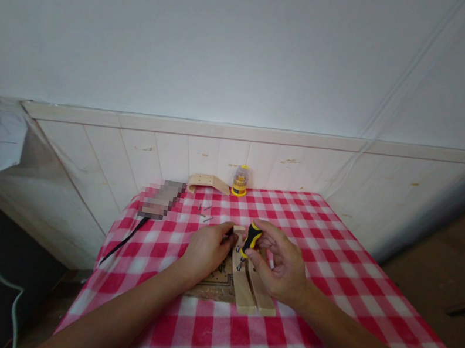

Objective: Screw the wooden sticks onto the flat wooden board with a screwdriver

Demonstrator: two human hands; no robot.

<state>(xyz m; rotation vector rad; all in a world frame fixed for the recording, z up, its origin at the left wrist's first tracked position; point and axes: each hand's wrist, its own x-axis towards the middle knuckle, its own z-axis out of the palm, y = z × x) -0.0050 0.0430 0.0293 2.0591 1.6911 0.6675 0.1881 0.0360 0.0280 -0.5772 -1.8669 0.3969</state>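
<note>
My right hand (282, 265) is closed on a short black and yellow screwdriver (253, 237), which it holds tilted. The tip points down at a screw (238, 268) in a pale wooden slat (242, 294). Close to the right lies a second wooden slat (265, 304), partly under my right hand. My left hand (208, 251) is closed at the far left edge of the first slat and grips it there; some fingertips are hidden. Beneath the slats and my left hand is a brown board (212, 293) with black printed markings.
Several loose screws (204, 215) lie beyond my left hand. A bent wooden piece (208, 182) and a clear and yellow container (240, 181) stand by the wall. A blurred flat object (161, 200) with a black strap is at the left on the checked tablecloth (325, 261).
</note>
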